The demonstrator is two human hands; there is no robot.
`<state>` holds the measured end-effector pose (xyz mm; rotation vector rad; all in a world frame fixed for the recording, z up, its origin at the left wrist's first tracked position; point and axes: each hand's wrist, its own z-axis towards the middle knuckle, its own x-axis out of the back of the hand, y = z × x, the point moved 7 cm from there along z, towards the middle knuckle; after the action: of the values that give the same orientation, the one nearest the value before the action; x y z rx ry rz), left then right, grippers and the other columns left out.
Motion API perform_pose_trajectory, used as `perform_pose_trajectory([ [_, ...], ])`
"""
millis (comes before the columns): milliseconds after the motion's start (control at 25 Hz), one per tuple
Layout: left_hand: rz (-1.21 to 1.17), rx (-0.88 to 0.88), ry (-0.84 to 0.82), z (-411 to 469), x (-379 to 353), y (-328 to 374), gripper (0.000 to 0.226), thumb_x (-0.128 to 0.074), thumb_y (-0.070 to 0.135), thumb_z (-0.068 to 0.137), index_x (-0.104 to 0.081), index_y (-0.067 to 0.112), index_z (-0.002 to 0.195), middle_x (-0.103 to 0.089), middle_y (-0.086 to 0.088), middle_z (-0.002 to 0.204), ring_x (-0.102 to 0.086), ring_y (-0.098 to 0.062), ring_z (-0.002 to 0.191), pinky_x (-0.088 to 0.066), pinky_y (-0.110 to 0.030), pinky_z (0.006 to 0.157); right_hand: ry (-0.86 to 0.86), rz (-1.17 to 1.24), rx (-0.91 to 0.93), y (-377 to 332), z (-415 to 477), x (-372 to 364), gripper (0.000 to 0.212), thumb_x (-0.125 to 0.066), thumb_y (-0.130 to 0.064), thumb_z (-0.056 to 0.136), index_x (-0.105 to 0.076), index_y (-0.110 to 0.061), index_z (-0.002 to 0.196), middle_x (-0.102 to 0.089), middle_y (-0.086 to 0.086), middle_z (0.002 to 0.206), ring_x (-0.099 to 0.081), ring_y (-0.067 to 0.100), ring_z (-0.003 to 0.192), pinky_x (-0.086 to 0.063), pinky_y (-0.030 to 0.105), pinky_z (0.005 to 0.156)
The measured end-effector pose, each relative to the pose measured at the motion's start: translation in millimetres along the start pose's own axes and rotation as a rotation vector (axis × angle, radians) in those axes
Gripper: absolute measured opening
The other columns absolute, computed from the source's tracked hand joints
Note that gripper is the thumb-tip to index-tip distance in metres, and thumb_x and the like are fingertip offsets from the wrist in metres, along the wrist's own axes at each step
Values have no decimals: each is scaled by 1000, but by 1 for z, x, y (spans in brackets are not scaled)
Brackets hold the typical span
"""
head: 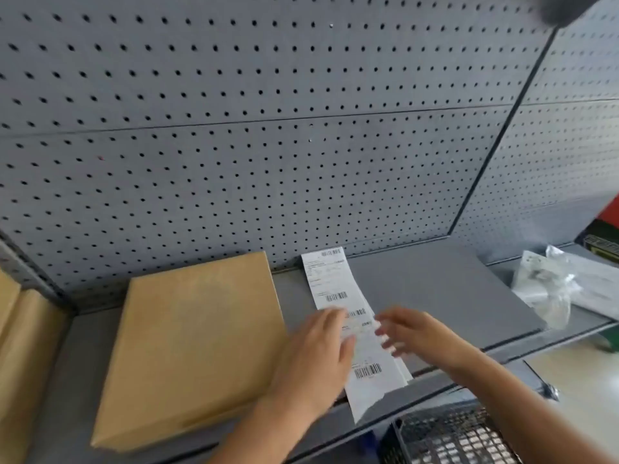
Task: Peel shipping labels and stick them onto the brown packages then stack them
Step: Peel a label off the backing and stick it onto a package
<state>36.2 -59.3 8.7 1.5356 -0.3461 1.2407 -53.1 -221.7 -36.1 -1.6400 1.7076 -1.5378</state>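
A flat brown package lies on the grey shelf, left of centre. To its right a long white strip of shipping labels with barcodes runs from the pegboard to past the shelf's front edge. My left hand lies on the strip's left side with fingers extended, partly over the package's right edge. My right hand is at the strip's right edge, fingers spread and blurred; whether it pinches a label is unclear.
More brown packages stand at the far left. Clear plastic bags and a white sheet lie on the right shelf. A dark wire basket sits below the front edge. A grey pegboard wall rises behind.
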Motion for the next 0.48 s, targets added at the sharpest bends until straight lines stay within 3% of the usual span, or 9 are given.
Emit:
perform_pose_trajectory([
  [200,242,68,25,45,3,-29,41,-38,42,105,-45,23,140,-49,8,146,-44,-12,135,-41,-30,106,162,-216,5,-8,85,3,36,-60,-20,96,-57,-14,132,-67,5,121,-66,22,104,-54,37,87],
  [480,326,105,16,55,-2,-38,37,-37,44,105,-53,25,131,-61,11,131,-58,-12,118,-48,-30,89,374,-421,-50,-16,142,-2,55,-75,-46,84,-52,-14,123,-48,3,119,-50,24,112,-54,43,89],
])
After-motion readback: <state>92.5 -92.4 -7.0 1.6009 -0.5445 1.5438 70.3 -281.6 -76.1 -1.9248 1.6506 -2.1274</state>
